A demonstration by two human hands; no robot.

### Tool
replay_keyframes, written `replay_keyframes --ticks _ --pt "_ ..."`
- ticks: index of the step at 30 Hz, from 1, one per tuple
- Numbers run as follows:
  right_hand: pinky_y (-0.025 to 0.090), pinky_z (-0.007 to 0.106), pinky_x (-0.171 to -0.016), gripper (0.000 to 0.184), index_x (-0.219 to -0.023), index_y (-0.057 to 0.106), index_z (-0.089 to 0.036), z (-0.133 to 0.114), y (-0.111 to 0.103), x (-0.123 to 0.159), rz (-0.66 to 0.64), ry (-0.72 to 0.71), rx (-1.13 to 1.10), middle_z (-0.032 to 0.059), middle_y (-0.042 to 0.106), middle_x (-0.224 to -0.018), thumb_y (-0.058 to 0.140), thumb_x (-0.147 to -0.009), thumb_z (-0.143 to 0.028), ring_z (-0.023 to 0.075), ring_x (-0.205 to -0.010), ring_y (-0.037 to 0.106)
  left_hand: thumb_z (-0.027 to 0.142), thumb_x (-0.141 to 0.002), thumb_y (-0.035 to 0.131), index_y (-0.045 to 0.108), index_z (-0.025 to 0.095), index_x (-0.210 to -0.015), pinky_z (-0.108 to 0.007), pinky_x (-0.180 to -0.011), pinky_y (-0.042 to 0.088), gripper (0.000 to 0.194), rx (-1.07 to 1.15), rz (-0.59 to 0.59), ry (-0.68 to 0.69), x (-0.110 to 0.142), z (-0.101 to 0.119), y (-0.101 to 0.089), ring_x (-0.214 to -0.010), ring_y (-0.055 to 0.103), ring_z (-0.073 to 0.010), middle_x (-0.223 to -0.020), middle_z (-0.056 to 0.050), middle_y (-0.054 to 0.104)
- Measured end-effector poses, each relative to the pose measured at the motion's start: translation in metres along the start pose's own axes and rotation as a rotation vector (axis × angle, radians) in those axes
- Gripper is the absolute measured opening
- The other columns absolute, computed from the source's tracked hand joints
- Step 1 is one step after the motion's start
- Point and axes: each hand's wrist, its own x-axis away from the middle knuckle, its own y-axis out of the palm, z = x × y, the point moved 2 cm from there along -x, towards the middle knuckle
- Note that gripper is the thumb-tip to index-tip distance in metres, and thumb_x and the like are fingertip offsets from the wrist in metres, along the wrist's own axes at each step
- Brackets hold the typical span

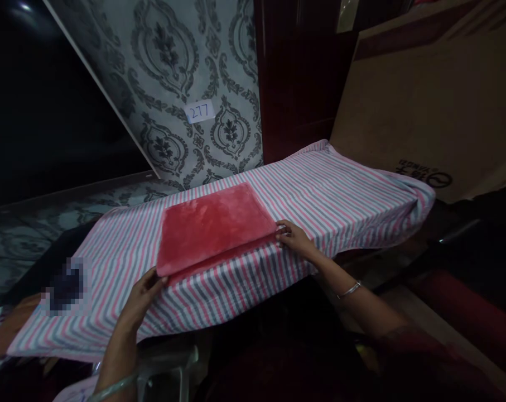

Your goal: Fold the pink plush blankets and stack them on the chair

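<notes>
A folded red plush cloth (213, 223) lies on a table draped in a pink, grey and white striped sheet (340, 195). My left hand (141, 293) pinches the cloth's near left corner, fingers closed on its edge. My right hand (292, 237) grips the near right corner, where the upper layer meets the lower one. Both corners sit close to the table's front edge. A bangle shows on each wrist.
A patterned grey wall panel with a paper label reading 277 (200, 111) stands behind the table. A large brown cardboard sheet (428, 106) leans at the right. A dark red door (298, 72) is behind. A blurred dark patch (66, 285) lies on the sheet's left.
</notes>
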Motion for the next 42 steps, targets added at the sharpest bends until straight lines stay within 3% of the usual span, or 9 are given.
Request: replay_keyframes --ticks 7,12,19,26,30,33,35,37,42 --pt "0.051 0.023 -0.050 0.045 -0.112 0.056 -0.021 0.000 0.008 0.002 0.013 0.036 -0.048 -0.0010 0.063 -0.087 0.063 -0.069 -0.030 0.0121 -0.056 0.062 0.049 -0.047 0.087 0.072 0.018 -0.094 -0.037 -0.097 0.048 0.058 -0.015 0.031 0.065 -0.001 0.010 0.009 -0.107 0.064 -0.0317 -0.103 -0.009 0.075" --pt "0.053 0.026 -0.048 0.061 -0.120 0.054 -0.020 -0.002 0.012 0.003 -0.055 0.084 -0.112 -0.0006 0.063 -0.084 0.072 -0.064 -0.038 0.0143 -0.053 0.063 0.045 -0.049 0.087 0.073 0.017 -0.098 -0.038 -0.101 0.045 0.058 0.082 -0.060 0.036 0.003 0.010 0.013 -0.112 0.061 -0.0325 -0.111 -0.011 0.074" --pt "0.053 0.026 -0.045 0.061 -0.095 0.051 -0.024 -0.004 0.017 0.000 -0.010 0.111 -0.171 -0.0034 0.063 -0.070 0.084 -0.055 -0.055 0.0186 -0.053 0.066 0.041 -0.061 0.083 0.073 0.016 -0.099 -0.037 -0.094 0.046 0.047 0.255 -0.218 -0.003 -0.001 -0.007 0.004 -0.099 0.065 -0.0269 -0.095 -0.008 0.075" --pt "0.053 0.026 -0.047 0.060 -0.084 0.048 -0.024 0.008 0.013 -0.007 0.093 0.075 -0.237 -0.0063 0.060 -0.057 0.087 -0.047 -0.051 0.0174 -0.047 0.063 0.041 -0.063 0.079 0.070 0.015 -0.091 -0.032 -0.085 0.046 0.039 0.211 -0.037 0.032 -0.001 -0.015 0.003 -0.088 0.063 -0.0221 -0.087 -0.005 0.072" --pt "0.051 0.026 -0.047 0.060 -0.091 0.050 -0.023 0.007 0.010 -0.005 0.050 0.075 -0.156 -0.0037 0.061 -0.060 0.084 -0.051 -0.054 0.0187 -0.051 0.064 0.036 -0.062 0.079 0.072 0.016 -0.089 -0.030 -0.079 0.045 0.035 0.155 -0.161 0.006 0.001 -0.011 -0.002 -0.083 0.061 -0.0203 -0.087 -0.003 0.072" --pt "0.049 0.026 -0.048 0.069 -0.115 0.054 -0.022 0.000 0.011 -0.005 -0.010 0.019 -0.067 -0.0014 0.064 -0.071 0.078 -0.062 -0.059 0.0179 -0.053 0.064 0.035 -0.060 0.081 0.073 0.016 -0.093 -0.027 -0.070 0.043 0.040 0.168 -0.217 -0.045 -0.004 -0.006 -0.007 -0.076 0.059 -0.0183 -0.084 -0.003 0.072" --pt "0.051 0.029 -0.053 0.071 -0.122 0.057 -0.022 -0.007 0.011 -0.007 0.022 -0.073 0.034 0.0032 0.066 -0.087 0.074 -0.066 -0.061 0.0177 -0.060 0.064 0.039 -0.059 0.082 0.074 0.015 -0.093 -0.028 -0.071 0.045 0.042 0.220 -0.166 -0.069 -0.010 -0.004 -0.009 -0.078 0.062 -0.0197 -0.085 -0.005 0.072" --pt "0.052 0.033 -0.061 0.064 -0.113 0.064 -0.020 -0.012 0.011 -0.008 0.132 -0.185 0.137 0.0071 0.066 -0.097 0.072 -0.067 -0.063 0.0181 -0.067 0.062 0.043 -0.058 0.085 0.074 0.015 -0.092 -0.030 -0.076 0.048 0.045 0.285 -0.095 -0.060 -0.015 -0.003 -0.007 -0.085 0.065 -0.0228 -0.089 -0.008 0.073" --pt "0.048 0.033 -0.064 0.052 -0.097 0.067 -0.019 -0.017 0.015 -0.009 0.249 -0.275 0.184 0.0071 0.067 -0.089 0.067 -0.070 -0.063 0.0182 -0.065 0.055 0.050 -0.050 0.092 0.073 0.016 -0.086 -0.030 -0.075 0.053 0.053 0.416 0.056 -0.035 -0.015 -0.005 0.001 -0.085 0.069 -0.0248 -0.083 -0.006 0.074"
